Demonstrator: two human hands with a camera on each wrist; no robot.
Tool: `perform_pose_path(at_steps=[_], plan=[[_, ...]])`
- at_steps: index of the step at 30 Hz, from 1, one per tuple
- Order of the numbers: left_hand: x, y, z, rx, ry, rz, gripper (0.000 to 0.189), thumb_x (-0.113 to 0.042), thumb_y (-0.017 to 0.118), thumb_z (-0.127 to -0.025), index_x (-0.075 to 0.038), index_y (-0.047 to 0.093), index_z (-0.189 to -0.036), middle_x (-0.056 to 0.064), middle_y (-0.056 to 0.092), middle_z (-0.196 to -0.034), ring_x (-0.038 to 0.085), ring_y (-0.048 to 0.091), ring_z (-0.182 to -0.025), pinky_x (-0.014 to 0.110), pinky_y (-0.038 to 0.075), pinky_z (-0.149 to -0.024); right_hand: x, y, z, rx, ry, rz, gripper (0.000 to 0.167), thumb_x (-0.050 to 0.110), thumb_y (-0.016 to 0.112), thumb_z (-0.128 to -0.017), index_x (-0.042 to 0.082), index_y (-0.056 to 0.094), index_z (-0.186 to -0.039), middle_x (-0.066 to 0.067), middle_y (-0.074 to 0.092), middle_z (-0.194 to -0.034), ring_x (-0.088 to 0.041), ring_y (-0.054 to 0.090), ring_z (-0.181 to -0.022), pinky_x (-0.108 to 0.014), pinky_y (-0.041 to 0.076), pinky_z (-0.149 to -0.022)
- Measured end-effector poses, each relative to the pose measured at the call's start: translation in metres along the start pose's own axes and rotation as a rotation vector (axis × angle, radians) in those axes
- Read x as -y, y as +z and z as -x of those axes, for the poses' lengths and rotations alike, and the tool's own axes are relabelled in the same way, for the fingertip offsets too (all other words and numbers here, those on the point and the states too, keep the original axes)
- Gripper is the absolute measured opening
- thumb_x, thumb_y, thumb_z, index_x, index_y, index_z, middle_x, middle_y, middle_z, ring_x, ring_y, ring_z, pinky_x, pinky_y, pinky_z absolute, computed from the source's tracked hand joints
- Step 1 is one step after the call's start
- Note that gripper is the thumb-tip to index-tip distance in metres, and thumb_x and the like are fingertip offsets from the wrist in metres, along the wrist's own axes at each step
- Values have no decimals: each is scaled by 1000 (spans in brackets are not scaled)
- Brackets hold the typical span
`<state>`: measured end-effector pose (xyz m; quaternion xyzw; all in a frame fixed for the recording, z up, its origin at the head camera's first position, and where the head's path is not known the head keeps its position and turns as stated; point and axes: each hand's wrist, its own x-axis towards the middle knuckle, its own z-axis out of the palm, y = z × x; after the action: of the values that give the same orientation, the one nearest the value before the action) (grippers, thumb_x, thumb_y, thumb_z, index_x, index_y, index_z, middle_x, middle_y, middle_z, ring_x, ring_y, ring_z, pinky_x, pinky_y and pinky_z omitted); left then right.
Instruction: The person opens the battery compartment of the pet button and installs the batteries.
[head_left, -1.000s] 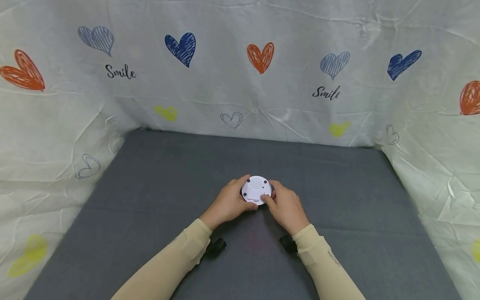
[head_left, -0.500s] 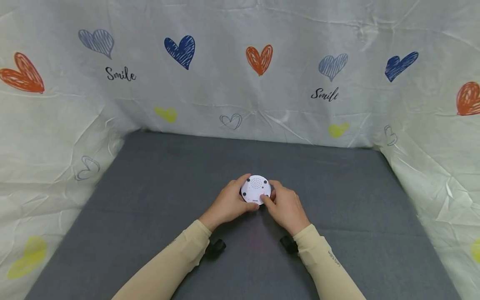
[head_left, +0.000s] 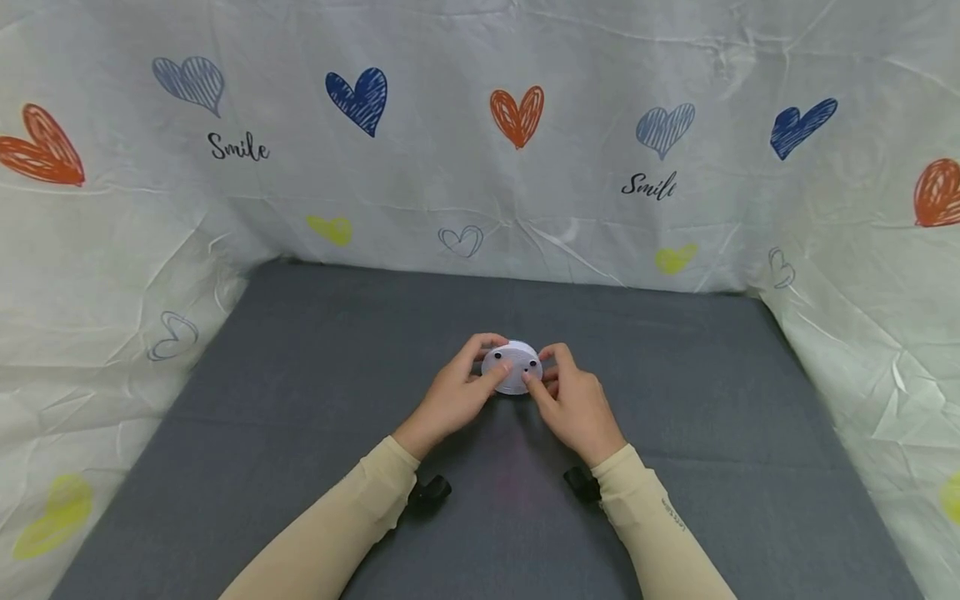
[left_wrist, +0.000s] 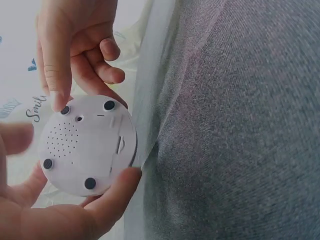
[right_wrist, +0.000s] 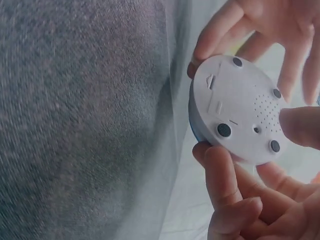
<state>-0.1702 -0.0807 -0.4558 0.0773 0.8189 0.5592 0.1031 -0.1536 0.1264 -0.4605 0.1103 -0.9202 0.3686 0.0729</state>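
Note:
A round white electronic device [head_left: 516,385] is held between my two hands above the grey cloth, its underside turned toward me and tilted. Black round feet, a patch of speaker holes and a small latched cover show on this underside [left_wrist: 95,145]. My left hand [head_left: 450,404] grips the device at its left edge, with the thumb overlapping the underside in the head view. On the right edge, my right hand [head_left: 577,412] pinches it, thumb toward the near face and fingers behind. A bluish band along the device's side [right_wrist: 195,117] shows in the right wrist view; its other face is hidden.
Grey cloth [head_left: 300,358] covers the table. A pale curtain [head_left: 420,167] printed with hearts and "Smile" stands behind it and along both sides. Black wrist cameras sit under the left sleeve [head_left: 330,517] and the right sleeve [head_left: 652,517].
The device has tipped and risen slightly, so its underside looks flatter in the head view. My left thumb has moved from the near rim up over the underside, and the right fingers have shifted.

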Motion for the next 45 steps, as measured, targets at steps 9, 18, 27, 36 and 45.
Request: perform_pose_path(at_steps=[9,18,27,36,45], plan=[[-1,-3,0,-49,-42,-47,35,-50,67,-106,-21,57,-123,11,62,-146,28,71,-118,46,54,-98,-2,0,1,-18,-21,-6,29,38,71,-107,15,55,-113,-3,73,-89,-10,63,-68,-31,51,-60],[-1,-8,1,38,-13,-142,32,-35,74,-105,-15,56,-123,11,67,-134,24,71,-120,40,54,-93,-4,-2,3,53,-77,23,40,43,83,-97,13,57,-99,0,56,-76,-10,49,-62,-26,41,-59],[2,-5,0,61,75,-304,30,-19,80,-100,-16,55,-117,8,53,-167,30,54,-151,51,47,-118,-5,1,5,44,-48,95,35,33,85,-95,15,57,-84,2,47,-68,-12,43,-58,-27,34,-55],[7,0,3,50,85,-373,29,-14,83,-97,-16,58,-112,6,51,-168,29,54,-151,48,48,-115,-5,8,7,39,-49,209,40,34,89,-92,16,55,-79,1,47,-66,-13,44,-60,-29,35,-57],[7,8,3,48,96,-431,33,-14,88,-92,-18,63,-112,11,54,-165,31,60,-144,48,52,-109,-7,7,10,40,-72,263,45,35,91,-89,17,52,-77,1,45,-66,-14,43,-59,-29,34,-56]])
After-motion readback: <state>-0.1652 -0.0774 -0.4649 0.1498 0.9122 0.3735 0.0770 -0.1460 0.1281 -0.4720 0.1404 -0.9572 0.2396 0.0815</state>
